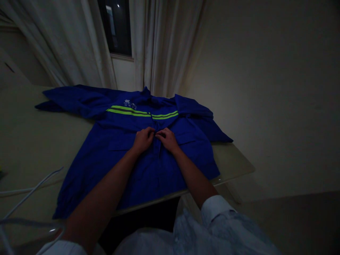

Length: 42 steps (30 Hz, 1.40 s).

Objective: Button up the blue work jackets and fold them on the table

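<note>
A blue work jacket lies spread flat on a pale table, its collar toward the far side. Lime-green reflective stripes cross its chest, and a pale printed logo sits above them. At the jacket's centre front, my left hand and my right hand meet, fingers pinched on the front opening. Whatever my fingertips grip, perhaps a button, is hidden by them. Chest pockets lie on either side of my hands.
A white cable runs across the table's left part. The table's near edge passes under the jacket, with a dark gap below it. White curtains and a dark window stand behind the table, beside a beige wall.
</note>
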{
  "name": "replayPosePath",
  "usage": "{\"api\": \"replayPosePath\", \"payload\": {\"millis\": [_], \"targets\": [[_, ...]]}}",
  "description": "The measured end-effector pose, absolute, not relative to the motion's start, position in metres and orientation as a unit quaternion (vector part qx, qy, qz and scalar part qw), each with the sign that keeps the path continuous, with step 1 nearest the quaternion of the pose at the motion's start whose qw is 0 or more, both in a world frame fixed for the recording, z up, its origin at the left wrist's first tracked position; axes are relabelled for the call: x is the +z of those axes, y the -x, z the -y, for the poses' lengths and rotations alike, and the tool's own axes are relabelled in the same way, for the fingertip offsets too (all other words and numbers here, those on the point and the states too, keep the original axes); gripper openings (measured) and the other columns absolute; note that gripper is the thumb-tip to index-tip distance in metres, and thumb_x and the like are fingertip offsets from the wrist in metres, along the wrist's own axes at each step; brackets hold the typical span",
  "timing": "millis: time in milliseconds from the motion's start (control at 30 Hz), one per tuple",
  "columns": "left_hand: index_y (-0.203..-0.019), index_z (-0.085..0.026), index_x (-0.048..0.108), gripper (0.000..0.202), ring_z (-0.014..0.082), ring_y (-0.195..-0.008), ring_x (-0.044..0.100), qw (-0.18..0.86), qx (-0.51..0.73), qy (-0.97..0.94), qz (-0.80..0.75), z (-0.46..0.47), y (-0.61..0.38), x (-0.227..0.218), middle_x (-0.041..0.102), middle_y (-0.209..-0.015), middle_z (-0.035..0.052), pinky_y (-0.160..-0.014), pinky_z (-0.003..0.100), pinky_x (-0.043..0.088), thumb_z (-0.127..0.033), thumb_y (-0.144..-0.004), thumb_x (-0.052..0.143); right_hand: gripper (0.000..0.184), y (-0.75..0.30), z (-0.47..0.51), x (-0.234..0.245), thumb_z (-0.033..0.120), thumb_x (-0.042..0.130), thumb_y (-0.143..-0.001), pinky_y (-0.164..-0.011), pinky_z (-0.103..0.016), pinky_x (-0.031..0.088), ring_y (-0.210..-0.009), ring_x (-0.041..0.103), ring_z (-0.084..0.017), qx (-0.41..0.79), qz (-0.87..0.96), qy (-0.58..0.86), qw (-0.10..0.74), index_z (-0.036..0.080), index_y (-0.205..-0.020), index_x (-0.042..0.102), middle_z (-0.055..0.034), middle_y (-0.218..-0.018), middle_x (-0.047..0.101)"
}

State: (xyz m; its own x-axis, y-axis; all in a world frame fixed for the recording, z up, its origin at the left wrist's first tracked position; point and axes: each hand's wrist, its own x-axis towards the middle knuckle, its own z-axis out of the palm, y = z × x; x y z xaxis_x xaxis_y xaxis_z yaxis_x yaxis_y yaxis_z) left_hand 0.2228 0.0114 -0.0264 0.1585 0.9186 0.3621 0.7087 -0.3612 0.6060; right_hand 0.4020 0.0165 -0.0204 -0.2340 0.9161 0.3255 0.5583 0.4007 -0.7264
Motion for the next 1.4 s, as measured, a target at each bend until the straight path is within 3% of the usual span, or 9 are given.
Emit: {"api": "replayPosePath", "payload": {"millis": [500, 833, 1400], "targets": [[-0.115, -0.020, 0.072, 0.028, 0.0305, -0.104, 0.072, 0.126, 0.358, -0.760, -0.528, -0.0113, -0.2238, -0.0291, 0.078, -0.111, 0.0101, -0.094, 0.044, 0.053, -0.024, -0.099, 0.050, 0.002, -0.4020, -0.0186, -0.0247, 0.021, 0.079, -0.088, -0.077, -0.027, 0.048, -0.080, 0.063, -0.015, 0.229, 0.724, 0.507, 0.408, 0.019, -0.087, 0.079, -0.0007, -0.086, 0.065], [-0.117, -0.023, 0.071, 0.031, 0.0265, -0.105, 0.072, 0.131, 0.363, -0.760, -0.523, -0.0129, -0.2227, -0.0309, 0.079, -0.113, 0.0075, -0.095, 0.040, 0.052, -0.021, -0.100, 0.045, 0.008, -0.4020, -0.0195, -0.0254, 0.026, 0.083, -0.085, -0.075, -0.027, 0.049, -0.076, 0.062, -0.015, 0.208, 0.707, 0.535, 0.413, 0.020, -0.083, 0.079, -0.0007, -0.084, 0.066], [-0.121, -0.026, 0.068, 0.032, 0.0264, -0.111, 0.069, 0.128, 0.347, -0.774, -0.514, -0.0091, -0.2232, -0.0298, 0.077, -0.119, 0.0061, -0.098, 0.043, 0.048, -0.017, -0.098, 0.047, 0.009, -0.4021, -0.0188, -0.0252, 0.024, 0.084, -0.084, -0.075, -0.028, 0.048, -0.078, 0.064, -0.016, 0.200, 0.700, 0.549, 0.410, 0.020, -0.079, 0.077, -0.0017, -0.084, 0.068]]}}
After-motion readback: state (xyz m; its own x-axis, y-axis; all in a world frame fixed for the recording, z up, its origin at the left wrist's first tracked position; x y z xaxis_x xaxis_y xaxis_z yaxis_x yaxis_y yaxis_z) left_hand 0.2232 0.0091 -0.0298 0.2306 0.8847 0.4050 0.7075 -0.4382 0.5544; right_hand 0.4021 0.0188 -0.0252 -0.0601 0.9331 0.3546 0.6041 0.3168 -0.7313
